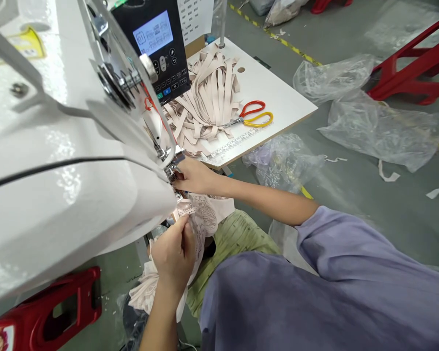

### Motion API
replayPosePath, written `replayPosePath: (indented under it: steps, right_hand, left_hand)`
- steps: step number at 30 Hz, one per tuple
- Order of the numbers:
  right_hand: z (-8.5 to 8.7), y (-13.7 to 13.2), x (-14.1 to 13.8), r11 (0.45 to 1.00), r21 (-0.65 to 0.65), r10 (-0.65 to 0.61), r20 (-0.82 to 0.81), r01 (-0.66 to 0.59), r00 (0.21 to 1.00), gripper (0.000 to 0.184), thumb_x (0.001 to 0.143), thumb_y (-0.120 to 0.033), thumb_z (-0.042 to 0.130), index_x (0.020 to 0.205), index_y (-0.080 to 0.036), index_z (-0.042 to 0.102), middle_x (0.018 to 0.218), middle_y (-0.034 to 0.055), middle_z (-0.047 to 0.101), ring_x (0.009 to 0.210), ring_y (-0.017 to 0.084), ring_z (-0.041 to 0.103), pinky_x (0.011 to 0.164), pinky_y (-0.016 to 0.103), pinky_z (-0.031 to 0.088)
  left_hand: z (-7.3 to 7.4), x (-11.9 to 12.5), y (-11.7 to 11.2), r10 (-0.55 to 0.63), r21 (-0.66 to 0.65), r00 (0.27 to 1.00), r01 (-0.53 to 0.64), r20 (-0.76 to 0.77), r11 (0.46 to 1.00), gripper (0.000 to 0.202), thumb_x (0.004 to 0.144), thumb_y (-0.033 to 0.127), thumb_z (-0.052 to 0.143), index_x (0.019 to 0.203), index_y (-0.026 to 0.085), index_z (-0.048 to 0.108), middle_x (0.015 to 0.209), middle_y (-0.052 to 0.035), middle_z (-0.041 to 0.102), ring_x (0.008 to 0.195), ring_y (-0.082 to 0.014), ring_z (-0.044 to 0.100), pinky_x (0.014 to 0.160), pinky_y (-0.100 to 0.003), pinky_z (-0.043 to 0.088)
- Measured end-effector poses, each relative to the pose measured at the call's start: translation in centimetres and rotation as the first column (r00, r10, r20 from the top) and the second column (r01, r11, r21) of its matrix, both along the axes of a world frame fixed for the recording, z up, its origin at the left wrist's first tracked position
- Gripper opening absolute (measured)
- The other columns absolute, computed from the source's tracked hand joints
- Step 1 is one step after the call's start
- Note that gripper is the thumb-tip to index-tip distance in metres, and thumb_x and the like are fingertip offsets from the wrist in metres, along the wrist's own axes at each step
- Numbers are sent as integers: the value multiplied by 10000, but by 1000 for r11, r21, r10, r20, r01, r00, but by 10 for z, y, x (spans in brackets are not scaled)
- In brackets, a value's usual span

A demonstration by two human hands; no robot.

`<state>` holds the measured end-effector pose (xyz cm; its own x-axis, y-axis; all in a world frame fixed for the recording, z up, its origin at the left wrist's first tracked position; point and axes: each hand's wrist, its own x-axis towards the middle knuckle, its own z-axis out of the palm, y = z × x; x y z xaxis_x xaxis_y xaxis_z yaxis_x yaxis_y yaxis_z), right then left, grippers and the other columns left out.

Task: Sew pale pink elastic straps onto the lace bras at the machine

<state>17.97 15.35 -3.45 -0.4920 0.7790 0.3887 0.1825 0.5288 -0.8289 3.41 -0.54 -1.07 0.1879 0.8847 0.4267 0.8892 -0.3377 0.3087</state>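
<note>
A beige lace bra (pixel 204 214) hangs below the needle area of a white sewing machine (pixel 95 195). My left hand (pixel 173 248) is closed, pinching the bra's scalloped edge between thumb and finger just in front of the presser foot (pixel 180 197). Close by the needle, my right hand (pixel 193 175) has its fingers bent in against the machine head. Its fingertips are partly hidden there, and what they hold does not show. More pale fabric (pixel 146 287) hangs in folds below my left hand.
A white table (pixel 278 92) carries a heap of beige straps (pixel 214 92), scissors (pixel 254 114) with red and yellow handles, and a printed ruler (pixel 237 141). A lit control panel (pixel 155 48) stands beside it. Red stools (pixel 417 68) and plastic bags (pixel 384 126) are on the floor.
</note>
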Motion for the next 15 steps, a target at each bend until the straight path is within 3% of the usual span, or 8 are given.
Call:
replayPosePath:
  steps: [9,13,15]
  right_hand:
    - [-3,-1,2,1000,14,0,-18,0,1000,135,730,-106,549,846,-174,534,1029,54,544,834,164,509,724,267,417]
    - [-3,-4,0,999,35,-20,2,20,1000,138,745,-97,574,855,-171,534,1042,59,551,915,181,521,767,276,429]
    - [-1,-5,-1,1000,2,-31,21,31,999,102,779,-123,589,856,-169,541,1026,63,560,907,187,525,762,285,437]
  left_hand:
    - [-16,-10,-14,136,-21,988,-135,72,991,317,941,237,580,1232,195,696,872,-44,792,609,-144,700,591,-241,476]
    - [-19,-12,-13,147,-91,970,-131,194,987,301,954,230,558,1205,196,719,1103,-75,777,904,-189,755,760,-249,553]
    - [-18,-12,-10,170,-130,957,-143,234,981,279,956,243,556,1160,204,742,1118,-68,773,965,-198,750,799,-253,569]
